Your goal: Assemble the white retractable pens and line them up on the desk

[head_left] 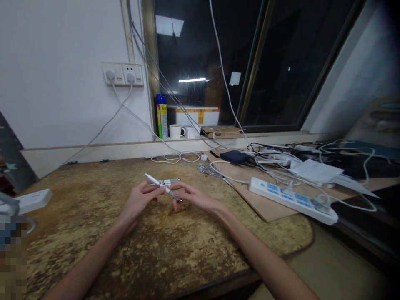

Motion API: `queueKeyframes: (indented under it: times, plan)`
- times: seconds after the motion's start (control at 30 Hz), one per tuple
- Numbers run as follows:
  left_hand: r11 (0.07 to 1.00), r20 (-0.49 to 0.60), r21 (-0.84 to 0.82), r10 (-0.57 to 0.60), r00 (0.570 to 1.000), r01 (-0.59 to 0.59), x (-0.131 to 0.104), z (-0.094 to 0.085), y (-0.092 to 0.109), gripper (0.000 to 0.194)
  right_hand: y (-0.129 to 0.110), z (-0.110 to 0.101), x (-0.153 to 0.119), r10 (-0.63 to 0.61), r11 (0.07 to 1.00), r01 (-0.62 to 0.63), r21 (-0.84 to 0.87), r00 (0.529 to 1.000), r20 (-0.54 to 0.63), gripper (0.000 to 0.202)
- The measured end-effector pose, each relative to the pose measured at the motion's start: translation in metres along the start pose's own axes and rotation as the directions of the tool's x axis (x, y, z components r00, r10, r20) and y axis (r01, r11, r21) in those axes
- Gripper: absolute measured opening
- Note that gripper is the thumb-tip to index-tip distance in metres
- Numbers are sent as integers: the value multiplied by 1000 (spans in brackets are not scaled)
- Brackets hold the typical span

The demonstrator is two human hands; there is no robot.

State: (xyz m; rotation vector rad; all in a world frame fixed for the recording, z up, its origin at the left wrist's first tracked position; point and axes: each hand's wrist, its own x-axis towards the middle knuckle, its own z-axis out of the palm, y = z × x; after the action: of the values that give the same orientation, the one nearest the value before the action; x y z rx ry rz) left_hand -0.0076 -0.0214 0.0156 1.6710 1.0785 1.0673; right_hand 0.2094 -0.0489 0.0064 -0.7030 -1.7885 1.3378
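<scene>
A white and grey pen (153, 180) slants between my two hands, its white end up to the left and its darker tip down to the right. My left hand (140, 198) pinches the pen near its middle with thumb and fingers. Bent fingers of my right hand (195, 197) close on its lower right part, though the exact contact is partly hidden. Just behind the hands, more pens (171, 181) in white and grey lie on the worn wooden table (156, 250); how many cannot be told.
On the right, a white power strip (290, 200) rests on a brown board (250, 200) amid tangled cables and papers (317, 168). A crumpled clear plastic bag (208, 169) lies behind my right hand. A spray can (161, 116) and white mug (176, 131) stand on the windowsill.
</scene>
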Motion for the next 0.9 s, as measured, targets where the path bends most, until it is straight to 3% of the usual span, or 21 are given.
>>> queueKeyframes:
  times: [0.1,0.23,0.37,0.47,0.6,0.73,0.9]
  plan:
    - [999,58,-16,32,998,-32,1,2,-3,49,7,2,2,-30,1000,30,-7,999,32,35]
    - [998,206,-1,56,977,-57,1,9,-8,46,16,2,10,-138,990,136,-23,976,-167,35]
    - [994,312,24,95,945,-108,-1,14,-14,39,17,2,14,-159,987,158,-26,939,-306,32]
    - [988,287,57,120,950,-143,-1,14,-17,42,15,1,15,-138,968,209,135,902,-409,30]
    - [988,152,80,123,981,-136,3,7,-20,45,14,-8,15,-47,873,277,402,867,-496,18]
    - [988,97,97,108,989,-117,6,0,-24,41,11,-20,14,-18,826,332,455,823,-567,26]
    - [981,91,130,131,987,-142,7,-2,-26,37,10,-27,8,-18,819,335,466,827,-563,33]
